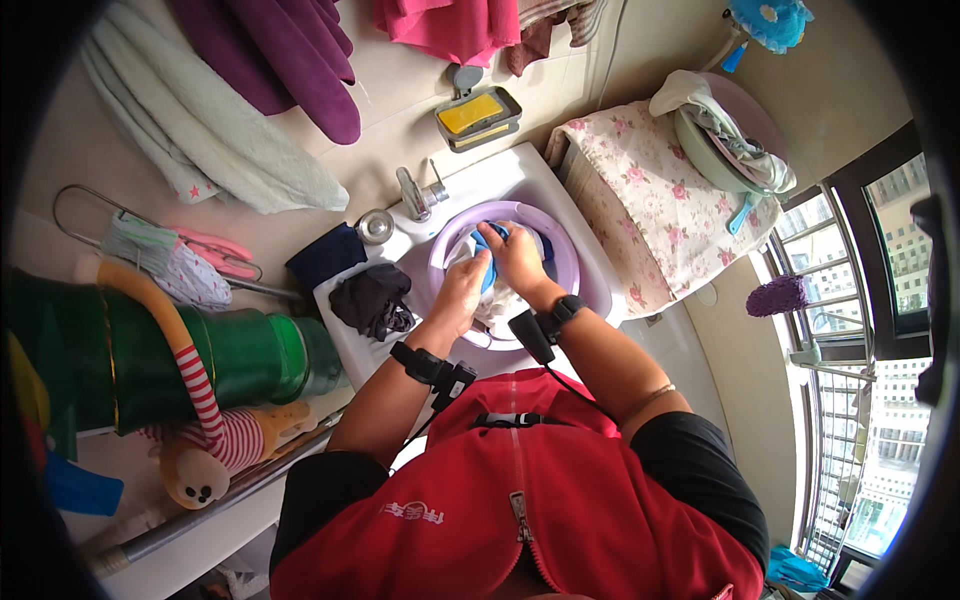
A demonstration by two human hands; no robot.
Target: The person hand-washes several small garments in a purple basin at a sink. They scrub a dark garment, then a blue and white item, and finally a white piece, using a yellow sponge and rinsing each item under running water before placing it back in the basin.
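Both hands are over a round lilac plastic basin that stands in a white washing sink. My left hand grips a blue part of a cloth, thumb pointing up. On the right of it, my right hand pinches the same blue cloth with thumb and fingers. White and pale fabric bunches below the hands inside the basin, and a darker blue piece shows at its right. How much water is in the basin cannot be seen.
A crumpled black garment lies on the sink's left ledge, near a folded navy cloth. Behind the basin rises a metal tap. A soap holder with yellow soap hangs above. At right stands a flower-patterned covered appliance bearing basins.
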